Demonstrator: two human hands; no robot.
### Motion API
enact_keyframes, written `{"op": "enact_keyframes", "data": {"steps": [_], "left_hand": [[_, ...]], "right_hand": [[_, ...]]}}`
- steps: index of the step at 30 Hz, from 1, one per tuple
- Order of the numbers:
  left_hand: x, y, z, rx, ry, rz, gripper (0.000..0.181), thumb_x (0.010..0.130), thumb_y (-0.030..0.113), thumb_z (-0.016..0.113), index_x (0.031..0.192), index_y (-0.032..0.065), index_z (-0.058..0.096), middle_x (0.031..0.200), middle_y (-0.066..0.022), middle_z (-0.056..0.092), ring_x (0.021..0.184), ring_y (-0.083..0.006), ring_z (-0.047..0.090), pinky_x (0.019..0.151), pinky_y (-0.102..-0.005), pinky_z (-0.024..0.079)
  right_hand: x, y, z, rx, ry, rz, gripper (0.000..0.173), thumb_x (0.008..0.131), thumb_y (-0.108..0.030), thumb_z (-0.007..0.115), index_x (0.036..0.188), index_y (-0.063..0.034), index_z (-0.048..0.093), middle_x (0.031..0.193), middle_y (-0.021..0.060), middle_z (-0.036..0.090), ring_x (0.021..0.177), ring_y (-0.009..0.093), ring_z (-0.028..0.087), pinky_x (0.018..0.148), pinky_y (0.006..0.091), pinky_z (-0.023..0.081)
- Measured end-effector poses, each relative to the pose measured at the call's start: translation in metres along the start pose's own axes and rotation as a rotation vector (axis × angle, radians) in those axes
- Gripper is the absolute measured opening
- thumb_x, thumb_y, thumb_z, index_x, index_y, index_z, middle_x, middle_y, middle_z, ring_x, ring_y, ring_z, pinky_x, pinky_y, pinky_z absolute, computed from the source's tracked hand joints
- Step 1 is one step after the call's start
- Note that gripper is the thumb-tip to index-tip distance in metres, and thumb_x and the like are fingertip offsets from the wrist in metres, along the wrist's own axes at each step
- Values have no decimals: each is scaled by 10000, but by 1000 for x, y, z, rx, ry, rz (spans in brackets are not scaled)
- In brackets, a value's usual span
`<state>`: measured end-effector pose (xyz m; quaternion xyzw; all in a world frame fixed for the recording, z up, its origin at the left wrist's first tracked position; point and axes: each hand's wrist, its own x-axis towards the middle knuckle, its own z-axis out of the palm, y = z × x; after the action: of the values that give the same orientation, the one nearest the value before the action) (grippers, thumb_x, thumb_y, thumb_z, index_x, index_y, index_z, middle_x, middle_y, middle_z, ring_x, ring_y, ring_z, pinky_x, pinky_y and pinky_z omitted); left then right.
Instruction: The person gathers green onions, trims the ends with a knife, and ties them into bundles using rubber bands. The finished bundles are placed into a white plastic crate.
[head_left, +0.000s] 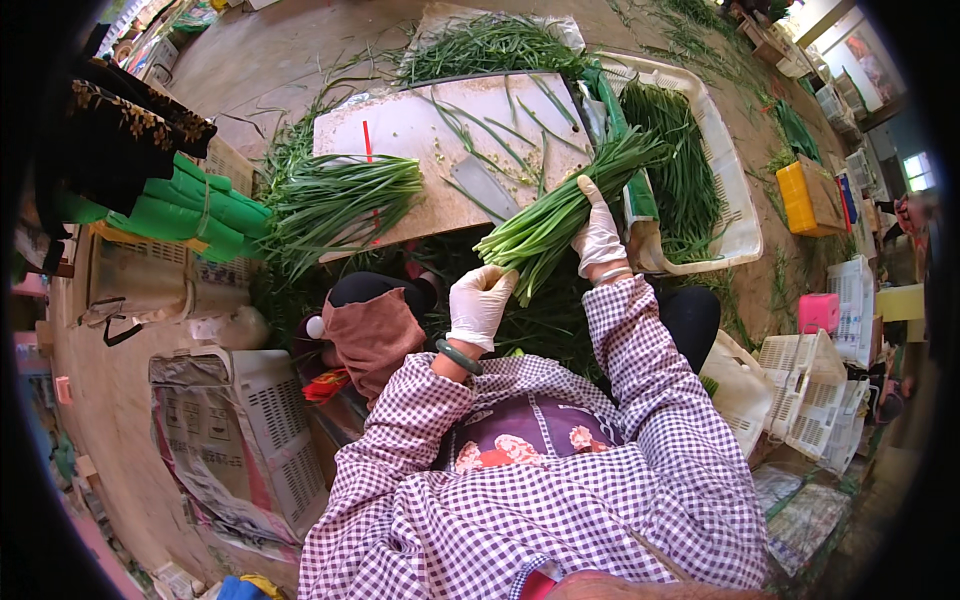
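A bunch of long green garlic chives (555, 210) lies across my gloved right hand (600, 232), which grips it with the thumb on top. Its pale stalk ends point toward my left hand (478, 304), also gloved. The fingers of that hand are pinched together at the lowest stalk ends; exactly what is between the fingertips is hidden. Beyond the bunch, a flat metal blade (480, 184) rests on a white board (345, 124), among loose leaves and trimmings. Another chive bunch (360, 187) lies on the board's left side, leaves hanging over the edge.
A white plastic crate (739, 187) full of chives stands at the right of the board. More chives (495, 49) are heaped behind it. Rolled green plastic (195, 202) and a lidded crate (270, 412) are on the left. A brown cloth (375, 337) drapes over my left knee.
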<state>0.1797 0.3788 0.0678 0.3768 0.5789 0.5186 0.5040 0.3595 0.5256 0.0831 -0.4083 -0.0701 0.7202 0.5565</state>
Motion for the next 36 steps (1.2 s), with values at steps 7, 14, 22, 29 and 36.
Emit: {"op": "enact_keyframes", "data": {"steps": [7, 14, 22, 29, 36], "left_hand": [[-10, 16, -14, -146, 27, 12, 60, 875, 59, 702, 902, 6, 714, 752, 25, 641, 658, -46, 553, 598, -205, 457], [-49, 28, -103, 1026, -272, 190, 109, 760, 183, 701, 799, 84, 722, 738, -107, 677, 670, -259, 674, 623, -388, 531], [-45, 75, -53, 1065, -326, 419, 496, 694, 273, 816, 1136, 103, 668, 949, -89, 619, 904, -282, 617, 761, -395, 496], [17, 94, -4, 422, -208, 513, 320, 876, 212, 654, 1133, 22, 662, 1156, -174, 640, 1081, -339, 614, 938, -386, 483], [73, 101, 48, 807, -336, 618, 1102, 656, 510, 845, 1407, -131, 354, 1408, -333, 437, 1322, -400, 453, 1116, -402, 358]], "right_hand": [[6, -27, -18, 68, -87, -124, 413, 835, -340, 770, 1128, -73, 656, 1029, 48, 688, 939, 211, 643, 922, 373, 527], [26, -132, -51, 99, -43, -440, 361, 873, -349, 718, 1090, -66, 659, 1060, 65, 689, 975, 220, 643, 947, 401, 516], [4, -187, -68, 17, 10, -534, 425, 864, -418, 710, 1140, -98, 665, 1135, 52, 683, 1027, 240, 637, 920, 446, 527], [-24, -156, -34, -48, -81, -518, 487, 891, -395, 693, 1233, -58, 612, 1161, 59, 652, 1058, 221, 606, 979, 410, 493], [-66, -96, 45, -160, -226, -438, 540, 821, -195, 769, 1297, -53, 557, 1046, 60, 636, 944, 185, 631, 834, 352, 570]]}}
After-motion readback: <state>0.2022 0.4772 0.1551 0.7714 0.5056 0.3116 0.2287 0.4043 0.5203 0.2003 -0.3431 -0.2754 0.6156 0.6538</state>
